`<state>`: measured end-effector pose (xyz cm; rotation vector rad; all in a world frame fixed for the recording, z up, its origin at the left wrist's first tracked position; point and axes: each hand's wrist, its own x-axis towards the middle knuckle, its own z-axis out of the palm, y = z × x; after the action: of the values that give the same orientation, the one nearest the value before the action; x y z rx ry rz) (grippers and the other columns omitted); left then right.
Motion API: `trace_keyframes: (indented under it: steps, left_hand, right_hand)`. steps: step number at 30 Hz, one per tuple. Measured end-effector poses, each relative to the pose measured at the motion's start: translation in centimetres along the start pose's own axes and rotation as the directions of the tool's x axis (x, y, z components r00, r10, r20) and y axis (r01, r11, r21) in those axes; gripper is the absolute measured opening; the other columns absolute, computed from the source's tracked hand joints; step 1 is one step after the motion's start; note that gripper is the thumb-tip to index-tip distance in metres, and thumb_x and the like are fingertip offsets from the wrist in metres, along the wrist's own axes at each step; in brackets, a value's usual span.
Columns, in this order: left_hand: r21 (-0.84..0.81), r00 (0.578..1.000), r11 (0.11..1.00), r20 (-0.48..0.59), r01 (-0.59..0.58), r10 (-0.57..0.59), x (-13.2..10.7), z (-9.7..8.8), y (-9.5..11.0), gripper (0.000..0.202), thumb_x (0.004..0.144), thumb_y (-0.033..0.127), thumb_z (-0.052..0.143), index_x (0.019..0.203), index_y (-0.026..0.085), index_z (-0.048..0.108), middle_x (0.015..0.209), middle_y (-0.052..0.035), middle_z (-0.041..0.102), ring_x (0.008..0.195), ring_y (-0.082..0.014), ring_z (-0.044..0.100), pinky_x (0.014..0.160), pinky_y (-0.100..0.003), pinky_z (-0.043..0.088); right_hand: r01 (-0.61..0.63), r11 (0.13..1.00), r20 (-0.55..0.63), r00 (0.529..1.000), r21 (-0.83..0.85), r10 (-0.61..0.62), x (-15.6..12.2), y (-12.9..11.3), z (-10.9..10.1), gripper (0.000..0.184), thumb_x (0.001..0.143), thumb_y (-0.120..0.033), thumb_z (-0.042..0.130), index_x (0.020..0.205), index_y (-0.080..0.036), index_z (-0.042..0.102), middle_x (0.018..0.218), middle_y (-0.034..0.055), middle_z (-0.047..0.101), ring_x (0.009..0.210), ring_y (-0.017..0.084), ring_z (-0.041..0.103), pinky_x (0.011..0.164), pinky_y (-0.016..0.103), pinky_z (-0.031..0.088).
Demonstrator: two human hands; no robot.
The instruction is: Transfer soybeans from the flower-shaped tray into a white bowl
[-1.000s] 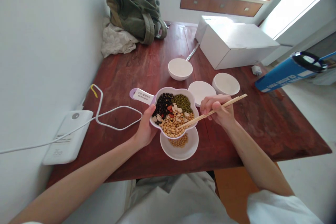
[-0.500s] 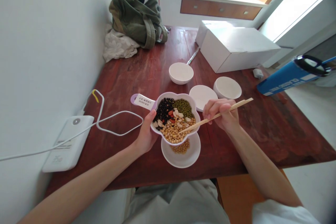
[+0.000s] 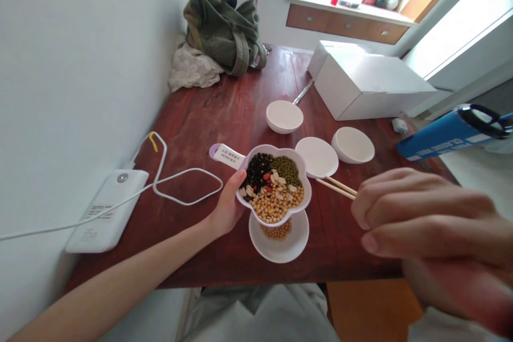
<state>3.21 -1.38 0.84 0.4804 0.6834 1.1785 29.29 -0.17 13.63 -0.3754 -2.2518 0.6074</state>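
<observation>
My left hand [image 3: 229, 204] grips the side of a white, flower-shaped bowl [image 3: 308, 197], thumb over its rim near the labelled purple handle [image 3: 226, 155]. Inside are black beans [image 3: 256, 170], green mung beans [image 3: 286, 169], soybeans [image 3: 274, 207], pale peanut pieces and some red bits. Below it, partly covered, a white bowl [image 3: 288, 251] on the table contains soybeans. My right hand [image 3: 425, 219] is raised close to the camera, blurred, its fingers curled together with nothing visible in them. Beyond it, a pair of chopsticks [image 3: 336, 187] lies by a white plate [image 3: 316, 156], far ends hidden behind the hand.
Two white bowls, one farther back [image 3: 284, 116] and one at right [image 3: 352, 144], stand on the table. A white box [image 3: 360, 85], blue bottle [image 3: 444, 133] and green bag [image 3: 224, 29] are behind. A power bank [image 3: 108, 211] with a looped cable [image 3: 192, 171] lies left.
My right hand has left the chopsticks lying by the plate and moved right and up toward the camera. My left hand still holds the flower-shaped bowl; the view has shifted slightly.
</observation>
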Motion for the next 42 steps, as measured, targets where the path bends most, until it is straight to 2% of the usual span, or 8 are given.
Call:
trace_keyframes:
  steps: [2, 5, 9, 13, 18, 30, 37, 42]
  left_hand:
    - [-0.001, 1.0, 1.0, 0.003, -0.009, 0.009, 0.1, 0.0, -0.1, 0.061, 0.086, 0.067, 0.085, 0.12, 0.016, 0.086, 0.127, -0.0132, 0.085, 0.142, -0.0431, 0.068, 0.127, -0.055, 0.049]
    - [-0.007, 1.0, 1.0, 0.018, 0.0, 0.0, 0.0, -0.1, -0.3, 0.067, 0.088, 0.068, 0.083, 0.13, 0.016, 0.083, 0.129, -0.0137, 0.085, 0.138, -0.0431, 0.07, 0.124, -0.056, 0.052]
    - [0.001, 1.0, 1.0, 0.014, -0.001, 0.001, 0.0, -0.3, -0.2, 0.071, 0.088, 0.068, 0.083, 0.137, 0.016, 0.08, 0.129, -0.0141, 0.084, 0.131, -0.0433, 0.074, 0.119, -0.055, 0.055]
    - [0.025, 0.999, 1.0, 0.032, 0.002, -0.003, -0.1, -0.3, -0.1, 0.072, 0.089, 0.069, 0.082, 0.138, 0.016, 0.079, 0.126, -0.0146, 0.085, 0.128, -0.0431, 0.076, 0.116, -0.055, 0.057]
    - [0.03, 1.0, 0.999, 0.019, 0.012, -0.013, 0.0, -0.3, -0.2, 0.07, 0.087, 0.07, 0.083, 0.132, 0.016, 0.081, 0.118, -0.0137, 0.087, 0.125, -0.0424, 0.077, 0.115, -0.054, 0.058]
    - [0.027, 0.999, 1.0, 0.046, -0.016, 0.015, 0.0, -0.1, -0.1, 0.073, 0.091, 0.067, 0.08, 0.144, 0.017, 0.076, 0.128, -0.0147, 0.084, 0.128, -0.0433, 0.075, 0.115, -0.055, 0.058]
    - [0.018, 0.999, 1.0, 0.043, -0.015, 0.014, -0.2, 0.0, -0.1, 0.073, 0.091, 0.067, 0.081, 0.144, 0.018, 0.076, 0.129, -0.0137, 0.084, 0.13, -0.0434, 0.075, 0.116, -0.054, 0.057]
    - [-0.018, 0.999, 1.0, 0.049, -0.004, 0.005, 0.0, -0.2, -0.3, 0.07, 0.09, 0.064, 0.083, 0.143, 0.018, 0.077, 0.127, -0.0129, 0.085, 0.132, -0.0437, 0.074, 0.117, -0.054, 0.057]
  right_hand:
    - [0.004, 0.999, 0.225, 0.974, -0.051, 0.008, 0.8, -0.7, 1.2, 0.031, 0.117, -0.04, 0.053, 0.111, -0.022, 0.078, 0.066, -0.0007, 0.067, 0.058, 0.014, 0.063, 0.057, 0.03, 0.047]
    - [-0.074, 0.961, 0.457, 0.868, -0.267, 0.194, 1.6, 0.1, 4.0, 0.024, 0.113, -0.02, 0.052, 0.109, -0.019, 0.076, 0.069, -0.0008, 0.071, 0.056, 0.012, 0.056, 0.056, 0.034, 0.032]
    - [-0.138, 0.879, 0.574, 0.709, -0.457, 0.41, 2.2, 1.7, 6.3, 0.019, 0.11, -0.026, 0.059, 0.106, -0.022, 0.076, 0.074, 0.0014, 0.077, 0.06, 0.015, 0.06, 0.061, 0.037, 0.023]
    - [-0.204, 0.853, 0.605, 0.627, -0.48, 0.491, 2.4, 2.0, 6.1, 0.024, 0.113, -0.039, 0.058, 0.118, -0.024, 0.077, 0.082, 0.0032, 0.082, 0.067, 0.018, 0.067, 0.064, 0.037, 0.022]
    - [-0.211, 0.865, 0.629, 0.611, -0.456, 0.48, 2.3, 1.9, 5.8, 0.028, 0.108, -0.049, 0.067, 0.12, -0.026, 0.077, 0.089, 0.0037, 0.084, 0.074, 0.021, 0.072, 0.067, 0.037, 0.024]
    - [-0.192, 0.83, 0.662, 0.521, -0.524, 0.538, 3.1, 1.4, 6.0, 0.024, 0.11, -0.044, 0.063, 0.115, -0.024, 0.076, 0.092, 0.0073, 0.083, 0.081, 0.024, 0.074, 0.066, 0.037, 0.021]
    - [-0.225, 0.839, 0.664, 0.525, -0.495, 0.533, 3.1, 1.4, 5.8, 0.021, 0.108, -0.037, 0.068, 0.123, -0.025, 0.075, 0.096, 0.0069, 0.083, 0.083, 0.023, 0.074, 0.067, 0.035, 0.025]
    - [-0.255, 0.862, 0.665, 0.554, -0.438, 0.501, 2.7, 1.7, 5.5, 0.017, 0.107, -0.035, 0.068, 0.118, -0.025, 0.076, 0.086, 0.0034, 0.081, 0.075, 0.02, 0.07, 0.066, 0.036, 0.026]
